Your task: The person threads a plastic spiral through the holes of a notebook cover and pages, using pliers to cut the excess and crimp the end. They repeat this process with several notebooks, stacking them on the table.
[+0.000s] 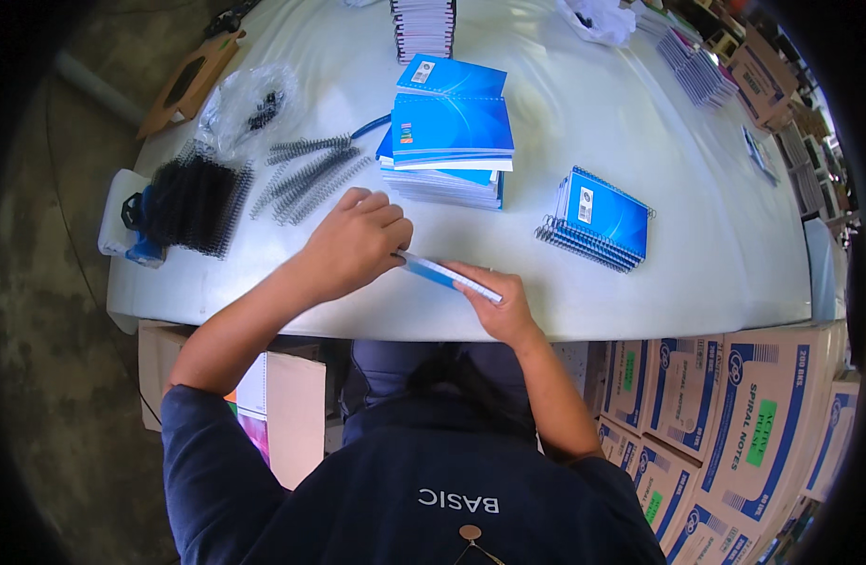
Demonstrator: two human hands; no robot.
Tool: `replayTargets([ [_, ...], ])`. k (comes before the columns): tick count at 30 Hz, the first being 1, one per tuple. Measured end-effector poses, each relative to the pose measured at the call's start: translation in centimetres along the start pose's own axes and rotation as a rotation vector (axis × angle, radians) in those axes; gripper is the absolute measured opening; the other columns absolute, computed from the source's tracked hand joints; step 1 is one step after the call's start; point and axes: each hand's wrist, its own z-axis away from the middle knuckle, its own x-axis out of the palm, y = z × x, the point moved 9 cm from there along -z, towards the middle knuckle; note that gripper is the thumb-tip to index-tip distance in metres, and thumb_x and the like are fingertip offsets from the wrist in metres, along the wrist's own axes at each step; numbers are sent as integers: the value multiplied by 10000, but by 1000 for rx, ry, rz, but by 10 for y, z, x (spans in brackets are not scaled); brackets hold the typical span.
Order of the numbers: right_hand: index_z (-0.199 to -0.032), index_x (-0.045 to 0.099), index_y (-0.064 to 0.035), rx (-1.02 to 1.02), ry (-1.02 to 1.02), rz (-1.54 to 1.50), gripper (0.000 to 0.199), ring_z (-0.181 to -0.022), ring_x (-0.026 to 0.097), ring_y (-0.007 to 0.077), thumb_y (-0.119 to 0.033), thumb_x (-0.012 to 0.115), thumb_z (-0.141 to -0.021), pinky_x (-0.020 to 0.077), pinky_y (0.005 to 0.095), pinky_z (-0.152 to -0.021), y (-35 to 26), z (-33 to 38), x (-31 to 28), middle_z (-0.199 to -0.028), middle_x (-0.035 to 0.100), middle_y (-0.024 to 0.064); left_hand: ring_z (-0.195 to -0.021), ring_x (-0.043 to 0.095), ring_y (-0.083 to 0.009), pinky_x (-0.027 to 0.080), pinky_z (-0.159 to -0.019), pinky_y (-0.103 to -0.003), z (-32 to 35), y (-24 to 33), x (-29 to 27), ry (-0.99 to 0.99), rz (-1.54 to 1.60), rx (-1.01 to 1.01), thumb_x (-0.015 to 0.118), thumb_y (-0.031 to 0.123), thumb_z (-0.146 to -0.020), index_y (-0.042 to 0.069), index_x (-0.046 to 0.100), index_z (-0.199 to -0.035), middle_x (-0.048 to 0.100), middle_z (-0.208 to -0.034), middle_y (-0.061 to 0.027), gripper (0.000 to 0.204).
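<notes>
Edge-on over the near part of the table, a thin blue notebook [440, 271] slants down from left to right. My right hand [501, 299] grips its right end, thumb along the upper edge. At the opposite end my left hand [365, 237] is closed, fingers curled against the notebook's tip; whatever they pinch is hidden. Just beyond lies a stack of unbound blue notebooks [452, 127] with punched edges. Loose dark wire coils [311, 174] lie left of that stack. To the right sits a small pile of coil-bound blue notebooks [610, 215].
A dense bundle of black coils [190, 202] rests on a blue-and-white holder at the left edge. Behind it are a clear plastic bag [249, 108] and a cardboard piece [190, 83]. More notebooks [424, 30] stand at the back. Printed cartons [734, 424] are stacked below right.
</notes>
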Motion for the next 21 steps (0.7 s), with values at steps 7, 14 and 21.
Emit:
replayTargets([
  [7, -1123, 628, -22, -13, 163, -22, 300, -935, 661, 266, 35, 588, -830, 509, 312, -791, -15, 22, 14, -1026, 666, 164, -1369, 143, -432, 47, -1068, -603, 73, 41, 114, 254, 155, -149, 509, 744, -708, 63, 352, -1383, 230, -1455, -271, 971],
  [14, -1120, 627, -23, -199, 127, 83, 414, -928, 646, 311, 106, 584, -728, 519, 348, -803, -34, 32, 34, -1045, 651, 169, -1337, 63, -543, -74, -995, -688, 77, -7, 44, 700, -81, -336, 343, 816, -732, -88, 194, -1391, 128, -1423, -382, 1129],
  [21, -1162, 600, -26, -267, 79, 165, 454, -938, 638, 319, 112, 555, -732, 517, 357, -801, -39, 40, 37, -1064, 642, 173, -1343, 50, -538, -81, -1016, -666, 89, 32, 29, 882, -145, -176, 311, 810, -756, -125, 298, -1336, 175, -1404, -388, 1100],
])
